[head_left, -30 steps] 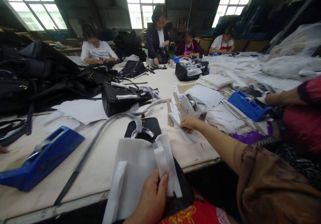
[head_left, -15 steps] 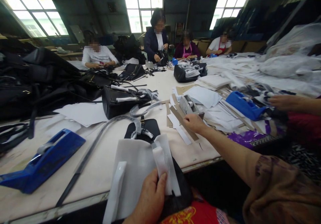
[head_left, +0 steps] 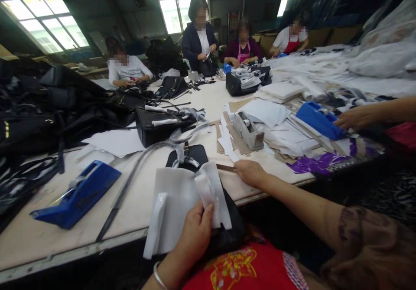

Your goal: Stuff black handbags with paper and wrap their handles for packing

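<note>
My left hand point(head_left: 196, 229) is closed on a white foam sheet point(head_left: 177, 194), its thumb pressing a folded white strip point(head_left: 206, 190) at the sheet's right side. Under the sheet lies a black bag point(head_left: 232, 216), partly hidden, over my lap at the table edge. Plastic-wrapped handle parts point(head_left: 185, 162) show on the bag's black flap beyond it. My right hand point(head_left: 250, 173) is closed on a narrow brown cardboard strip point(head_left: 225, 167), which points left toward the sheet.
A blue tape dispenser point(head_left: 78, 194) stands at left, a grey one point(head_left: 247, 130) beyond my right hand. A co-worker's hand point(head_left: 360, 113) touches another blue dispenser point(head_left: 320, 121). Black bags point(head_left: 156, 127) and paper sheets point(head_left: 113, 140) cover parts of the table; several people work across it.
My right hand has drawn back from the cardboard pile beside the grey dispenser, bringing the brown strip nearer the foam sheet. My left hand keeps its hold. The camera view has shifted.
</note>
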Action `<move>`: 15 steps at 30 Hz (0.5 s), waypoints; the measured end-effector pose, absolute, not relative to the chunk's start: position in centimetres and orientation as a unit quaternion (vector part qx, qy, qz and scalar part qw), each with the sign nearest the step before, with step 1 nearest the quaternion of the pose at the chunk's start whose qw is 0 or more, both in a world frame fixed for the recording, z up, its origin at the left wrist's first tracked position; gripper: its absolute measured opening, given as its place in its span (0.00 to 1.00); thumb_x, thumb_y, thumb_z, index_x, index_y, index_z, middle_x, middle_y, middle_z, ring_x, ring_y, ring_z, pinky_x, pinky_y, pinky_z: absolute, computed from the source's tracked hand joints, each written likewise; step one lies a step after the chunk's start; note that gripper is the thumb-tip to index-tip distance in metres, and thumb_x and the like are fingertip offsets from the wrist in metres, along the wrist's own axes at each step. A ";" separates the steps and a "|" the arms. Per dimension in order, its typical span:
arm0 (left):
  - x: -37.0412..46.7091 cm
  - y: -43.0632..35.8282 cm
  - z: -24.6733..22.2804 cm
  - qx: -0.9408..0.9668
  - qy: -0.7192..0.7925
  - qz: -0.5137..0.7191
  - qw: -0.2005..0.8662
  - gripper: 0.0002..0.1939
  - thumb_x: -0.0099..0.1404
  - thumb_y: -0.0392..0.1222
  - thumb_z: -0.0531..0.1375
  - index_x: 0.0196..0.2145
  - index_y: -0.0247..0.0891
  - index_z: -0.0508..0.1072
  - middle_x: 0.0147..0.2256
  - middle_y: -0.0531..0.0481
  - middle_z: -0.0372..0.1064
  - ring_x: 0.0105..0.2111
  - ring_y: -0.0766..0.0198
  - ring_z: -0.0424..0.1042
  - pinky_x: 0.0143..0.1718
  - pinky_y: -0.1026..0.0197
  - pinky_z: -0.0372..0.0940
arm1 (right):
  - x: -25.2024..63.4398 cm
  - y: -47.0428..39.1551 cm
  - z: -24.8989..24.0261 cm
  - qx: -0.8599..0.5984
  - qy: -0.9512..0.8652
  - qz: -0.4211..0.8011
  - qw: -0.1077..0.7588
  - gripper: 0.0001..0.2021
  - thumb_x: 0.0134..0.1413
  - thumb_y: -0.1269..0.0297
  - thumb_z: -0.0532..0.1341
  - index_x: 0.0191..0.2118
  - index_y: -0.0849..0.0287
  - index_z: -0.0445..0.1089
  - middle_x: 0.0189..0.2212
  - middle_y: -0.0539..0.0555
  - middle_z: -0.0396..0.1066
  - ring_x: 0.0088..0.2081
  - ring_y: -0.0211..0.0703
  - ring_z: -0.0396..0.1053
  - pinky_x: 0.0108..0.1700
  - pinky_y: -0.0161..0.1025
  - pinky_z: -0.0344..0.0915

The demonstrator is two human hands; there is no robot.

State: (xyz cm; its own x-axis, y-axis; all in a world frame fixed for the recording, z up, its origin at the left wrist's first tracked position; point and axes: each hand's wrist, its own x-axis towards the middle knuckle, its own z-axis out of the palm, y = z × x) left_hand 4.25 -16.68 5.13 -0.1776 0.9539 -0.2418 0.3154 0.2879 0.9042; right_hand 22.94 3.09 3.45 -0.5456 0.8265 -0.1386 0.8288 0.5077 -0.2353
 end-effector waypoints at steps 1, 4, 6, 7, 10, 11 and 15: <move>4.2 -16.7 5.1 0.457 0.672 0.371 0.450 0.23 0.70 0.54 0.52 0.45 0.31 0.75 0.32 0.45 0.74 0.36 0.55 0.71 0.38 0.58 0.65 | 23.1 3.2 4.0 0.479 0.865 -0.149 -0.008 0.12 0.65 0.64 0.54 0.40 0.63 0.74 0.38 0.63 0.76 0.40 0.50 0.74 0.41 0.39 0.64; 4.0 -16.9 4.7 0.393 0.656 0.386 0.515 0.26 0.69 0.58 0.53 0.47 0.31 0.74 0.28 0.49 0.69 0.28 0.61 0.66 0.28 0.62 0.63 | 24.7 3.2 5.7 0.439 0.860 -0.252 -0.059 0.17 0.68 0.60 0.49 0.41 0.61 0.73 0.31 0.55 0.75 0.30 0.40 0.71 0.35 0.34 0.63; 3.9 -17.0 4.4 0.358 0.645 0.399 0.545 0.27 0.68 0.60 0.54 0.49 0.31 0.73 0.28 0.51 0.68 0.25 0.65 0.63 0.26 0.64 0.62 | 26.2 2.8 6.3 0.359 0.859 -0.357 -0.081 0.18 0.67 0.56 0.51 0.38 0.60 0.74 0.24 0.50 0.71 0.25 0.37 0.67 0.31 0.33 0.60; 3.9 -17.0 4.4 0.348 0.641 0.406 0.550 0.27 0.68 0.60 0.55 0.49 0.32 0.73 0.28 0.52 0.68 0.25 0.66 0.62 0.26 0.65 0.61 | 26.8 2.5 6.5 0.314 0.859 -0.395 -0.084 0.17 0.65 0.55 0.53 0.36 0.60 0.75 0.22 0.49 0.69 0.24 0.37 0.65 0.30 0.33 0.59; 4.1 -17.1 4.5 0.337 0.638 0.424 0.547 0.27 0.68 0.59 0.56 0.50 0.32 0.72 0.30 0.50 0.70 0.27 0.66 0.64 0.28 0.65 0.62 | 27.8 1.4 6.4 0.241 0.874 -0.415 -0.074 0.18 0.63 0.55 0.55 0.31 0.60 0.76 0.22 0.50 0.68 0.26 0.38 0.64 0.31 0.33 0.56; 4.1 -17.1 4.6 0.337 0.641 0.426 0.543 0.27 0.68 0.59 0.56 0.50 0.31 0.72 0.31 0.50 0.71 0.28 0.66 0.64 0.29 0.65 0.63 | 27.7 1.0 6.2 0.237 0.881 -0.403 -0.074 0.18 0.63 0.56 0.55 0.30 0.60 0.76 0.23 0.50 0.69 0.27 0.38 0.64 0.31 0.34 0.56; 4.3 -17.1 4.9 0.352 0.655 0.417 0.522 0.27 0.69 0.58 0.56 0.51 0.31 0.72 0.32 0.48 0.73 0.29 0.64 0.66 0.33 0.63 0.65 | 26.4 0.2 5.5 0.235 0.908 -0.340 -0.078 0.18 0.65 0.58 0.53 0.32 0.59 0.75 0.26 0.51 0.71 0.29 0.39 0.65 0.34 0.34 0.56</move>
